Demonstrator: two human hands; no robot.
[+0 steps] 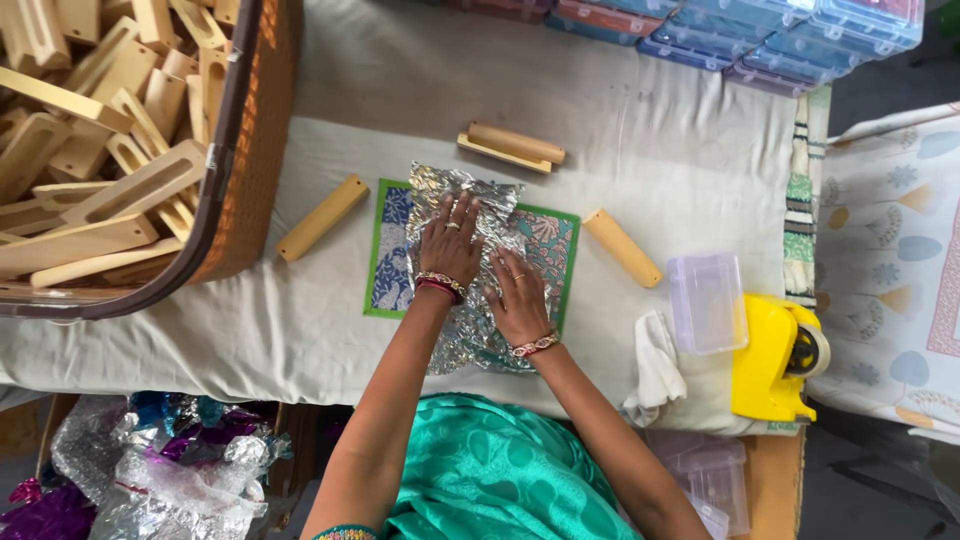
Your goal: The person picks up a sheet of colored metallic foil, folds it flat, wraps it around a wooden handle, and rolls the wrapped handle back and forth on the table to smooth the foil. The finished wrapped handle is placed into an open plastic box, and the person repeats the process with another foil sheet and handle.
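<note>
Basket (245,150), far left of both hands, at the counter (300,330) edge: filled with pale wooden blocks. Wooden block (322,217), loose, left of the left hand. Printed card (388,250), green-bordered, blue pattern, lying under the foil. Foil sheet (470,270), crinkled silver, spread over the card beneath both hands. Left hand (450,240): grip open, palm flat, fingers splayed on the foil. Right hand (518,298): grip open, flat on the foil, just beside the left hand. Paired wooden blocks (512,147), beyond the hands. Single wooden block (622,247), right of the right hand. White cloth (657,365), clear plastic box (706,302), yellow tape dispenser (768,358), further right.
</note>
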